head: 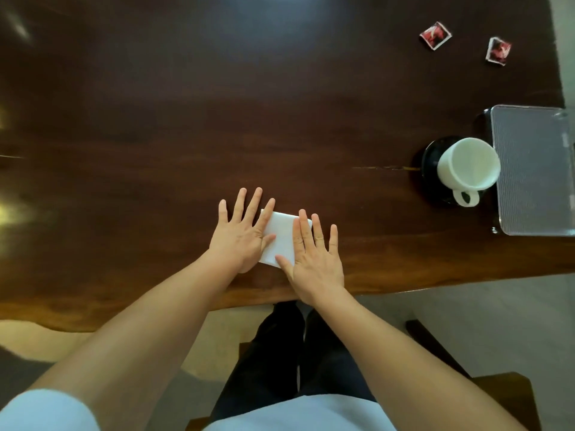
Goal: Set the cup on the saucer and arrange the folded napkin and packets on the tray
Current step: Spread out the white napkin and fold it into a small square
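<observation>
1. My left hand (241, 236) and right hand (314, 259) cover the napkin (281, 236) at both ends.
2. 3 o'clock: the picture edge cuts off the tray (535, 169).
3. The cup (466, 164) hides most of the saucer (431, 160).
4. 1 o'clock: print on the packets (435, 35) is too small to read.

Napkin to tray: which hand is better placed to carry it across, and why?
Right, probably. The right hand presses the napkin on the side nearer the tray; the left hand lies farther away.

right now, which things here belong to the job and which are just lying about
Job: napkin, pressed flat under left hand and right hand; cup on saucer; tray; left packet; right packet.
Just there: wooden table; chair.
</observation>
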Available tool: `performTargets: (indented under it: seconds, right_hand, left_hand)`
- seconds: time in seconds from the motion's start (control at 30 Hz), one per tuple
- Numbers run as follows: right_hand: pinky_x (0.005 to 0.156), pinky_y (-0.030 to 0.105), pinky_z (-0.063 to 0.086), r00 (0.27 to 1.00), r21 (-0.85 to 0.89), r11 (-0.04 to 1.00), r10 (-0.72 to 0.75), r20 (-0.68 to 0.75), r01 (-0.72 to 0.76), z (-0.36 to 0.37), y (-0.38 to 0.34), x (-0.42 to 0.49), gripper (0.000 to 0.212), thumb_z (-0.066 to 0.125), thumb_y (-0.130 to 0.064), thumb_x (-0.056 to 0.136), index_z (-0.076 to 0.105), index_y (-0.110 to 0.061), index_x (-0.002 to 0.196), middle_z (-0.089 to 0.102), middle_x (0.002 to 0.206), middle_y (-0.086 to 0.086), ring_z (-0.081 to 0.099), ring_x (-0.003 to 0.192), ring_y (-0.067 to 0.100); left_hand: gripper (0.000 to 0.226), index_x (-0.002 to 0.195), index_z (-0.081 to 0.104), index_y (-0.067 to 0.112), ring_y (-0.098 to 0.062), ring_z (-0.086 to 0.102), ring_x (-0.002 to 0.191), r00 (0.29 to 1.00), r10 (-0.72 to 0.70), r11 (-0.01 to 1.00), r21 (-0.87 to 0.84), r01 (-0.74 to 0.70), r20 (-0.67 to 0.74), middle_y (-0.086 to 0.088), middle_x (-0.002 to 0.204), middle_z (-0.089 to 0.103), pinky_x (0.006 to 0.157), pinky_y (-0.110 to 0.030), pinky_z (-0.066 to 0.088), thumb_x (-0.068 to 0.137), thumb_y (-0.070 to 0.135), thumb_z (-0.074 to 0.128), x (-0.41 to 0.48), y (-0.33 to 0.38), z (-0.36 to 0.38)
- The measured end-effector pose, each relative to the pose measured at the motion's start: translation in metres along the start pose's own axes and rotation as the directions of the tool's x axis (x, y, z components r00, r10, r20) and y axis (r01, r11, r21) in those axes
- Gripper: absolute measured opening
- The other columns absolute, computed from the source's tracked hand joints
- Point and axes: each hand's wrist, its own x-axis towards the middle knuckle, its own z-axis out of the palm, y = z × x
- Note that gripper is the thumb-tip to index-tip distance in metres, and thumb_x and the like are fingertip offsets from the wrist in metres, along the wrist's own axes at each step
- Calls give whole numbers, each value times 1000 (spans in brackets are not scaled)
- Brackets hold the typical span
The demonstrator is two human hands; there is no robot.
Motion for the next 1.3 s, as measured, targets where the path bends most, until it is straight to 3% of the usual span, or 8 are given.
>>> performTargets:
  seconds: [0.33,0.6,0.77,0.93,1.03,1.13,1.2,1.3]
  right_hand:
    - [109,63,-25,996,-1,1000,3,89,-3,-7,12,7,96,5,-82,86,-40,-21,145,-49,151,-1,-32,145,35]
    - [104,58,-34,993,56,998,13,115,-20,-1,10,14,95,-7,-85,78,-44,-24,142,-53,148,-4,-45,138,31]
    - [109,63,-24,981,58,998,17,194,-29,-8,8,15,94,7,-81,87,-49,-23,136,-59,141,-3,-45,137,34]
    - [113,67,-11,973,-2,999,42,225,-43,-31,2,11,95,19,-76,92,-31,-20,150,-34,161,4,-30,146,40]
    - [115,68,0,985,54,995,77,156,-87,-40,-6,10,105,45,-71,90,-20,-20,155,-12,167,5,-10,150,44]
    - [112,59,26,984,155,973,163,76,-173,-46,-16,18,110,74,-55,81,4,-18,157,29,155,10,28,142,37]
    - [102,47,37,970,289,927,237,44,-240,-48,-17,24,88,76,-42,83,26,-20,151,45,138,7,42,126,29]
    - [92,42,53,940,638,694,292,175,-334,-54,-3,25,36,71,-31,90,53,-22,120,57,113,1,56,106,22]
  left_hand:
    - [92,150,-35,24,-36,-32,147,979,200,970,146,-193,-33,-2,162,-35,118,-60,-10,83,82,-10,-11,-17,9]
    - [93,150,-35,26,-30,-37,146,985,168,984,66,-165,-47,6,161,-36,118,-57,-17,85,84,0,-7,-16,19]
    - [90,142,-44,30,-29,-44,141,990,130,989,68,-133,45,6,158,-41,115,-57,-23,81,84,-3,-6,-13,8]
    - [97,158,5,24,-37,-18,152,996,76,997,23,-77,48,-4,167,-17,119,-60,-2,86,79,40,-8,2,-15]
    - [78,132,43,23,-36,6,151,999,4,997,-78,-9,-52,-10,164,15,118,-54,15,74,65,73,-7,9,-29]
    - [48,100,48,27,-28,39,127,987,-99,968,-243,65,-129,-2,129,51,98,-40,34,71,41,83,-11,14,-34]
    - [39,90,48,26,-21,56,100,979,-185,863,-490,118,-90,2,101,61,78,-30,42,75,25,84,-17,16,-35]
    - [29,92,60,24,-16,64,85,961,-270,552,-807,212,68,0,94,64,62,-25,53,78,18,85,-27,13,-40]
